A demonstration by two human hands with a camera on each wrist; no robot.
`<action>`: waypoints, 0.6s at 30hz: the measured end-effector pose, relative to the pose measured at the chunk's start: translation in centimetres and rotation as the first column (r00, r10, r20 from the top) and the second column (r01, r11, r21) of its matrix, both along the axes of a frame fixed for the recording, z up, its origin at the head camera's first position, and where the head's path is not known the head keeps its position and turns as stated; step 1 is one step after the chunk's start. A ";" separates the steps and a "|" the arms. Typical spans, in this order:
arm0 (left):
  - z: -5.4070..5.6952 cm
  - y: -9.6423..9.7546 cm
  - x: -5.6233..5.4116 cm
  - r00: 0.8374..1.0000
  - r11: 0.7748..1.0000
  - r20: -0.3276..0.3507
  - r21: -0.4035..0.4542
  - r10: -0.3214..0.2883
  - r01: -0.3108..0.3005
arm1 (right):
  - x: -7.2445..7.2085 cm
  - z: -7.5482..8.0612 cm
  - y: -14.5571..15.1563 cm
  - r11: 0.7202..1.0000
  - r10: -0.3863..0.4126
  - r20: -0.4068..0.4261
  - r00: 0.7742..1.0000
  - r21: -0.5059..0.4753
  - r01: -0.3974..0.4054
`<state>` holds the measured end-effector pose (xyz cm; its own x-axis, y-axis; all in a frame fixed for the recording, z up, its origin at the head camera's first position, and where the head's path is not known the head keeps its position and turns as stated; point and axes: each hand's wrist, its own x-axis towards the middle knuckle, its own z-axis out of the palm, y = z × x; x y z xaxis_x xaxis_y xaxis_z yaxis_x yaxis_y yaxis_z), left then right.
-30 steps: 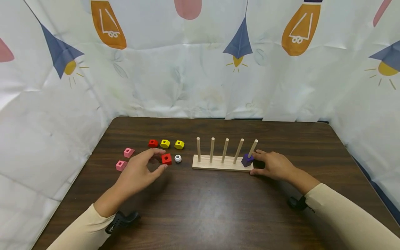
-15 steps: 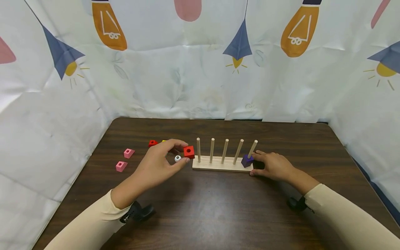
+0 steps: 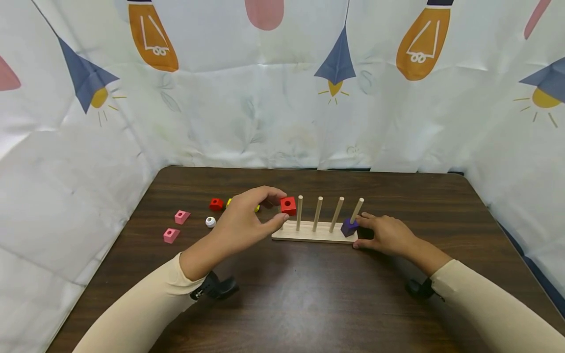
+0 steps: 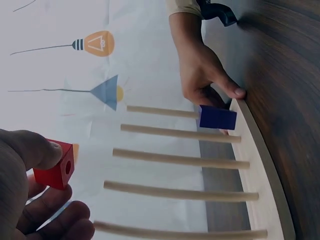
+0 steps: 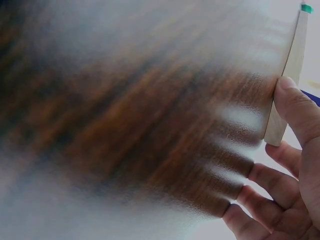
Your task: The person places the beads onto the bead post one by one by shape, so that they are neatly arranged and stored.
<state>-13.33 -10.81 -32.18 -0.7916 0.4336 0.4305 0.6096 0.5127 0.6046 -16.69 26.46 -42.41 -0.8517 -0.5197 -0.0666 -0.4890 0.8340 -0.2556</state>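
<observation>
My left hand [image 3: 244, 215] pinches a red block [image 3: 288, 206] with a hole in it, between thumb and fingers. The block is held in the air near the left pegs of the wooden peg board [image 3: 304, 237] and partly covers the leftmost one. In the left wrist view, the red block [image 4: 56, 165] is apart from the pegs. At the other end, my right hand [image 3: 390, 235] grips the board's base [image 5: 287, 95], thumb at the front edge. A purple block [image 3: 349, 227] sits low on the rightmost peg, beside my right fingers.
Two pink blocks [image 3: 171, 234] lie on the dark wood table [image 3: 300, 294] at the left. Another red block [image 3: 216, 204] and a white bead [image 3: 210, 222] lie nearer. Yellow blocks [image 3: 258, 208] are mostly hidden behind my left hand. A patterned curtain [image 3: 265, 113] hangs behind the table.
My left hand has carried the red block to the right and up, from beside the loose pieces to the left pegs. A white bead shows left of that hand. My right hand has stayed put.
</observation>
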 end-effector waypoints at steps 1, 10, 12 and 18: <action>0.0 0.2 -0.2 1.000 1.000 -0.002 0.006 -0.010 0.010 | 0.0 0.0 0.0 1.000 0.001 -0.002 1.000 0.000 -0.001; 0.0 2.4 -1.2 0.998 0.998 -0.024 0.032 -0.054 0.055 | 0.0 -0.1 0.0 1.000 -0.001 0.001 1.000 0.002 0.001; 0.1 2.9 -1.4 0.998 0.998 -0.025 0.030 -0.060 0.061 | 0.0 -0.1 0.0 1.000 -0.001 0.000 1.000 0.001 0.001; 0.1 4.2 -2.0 0.995 0.994 -0.020 0.046 -0.095 0.096 | -0.1 -0.2 0.0 1.000 -0.007 0.003 1.000 0.003 0.007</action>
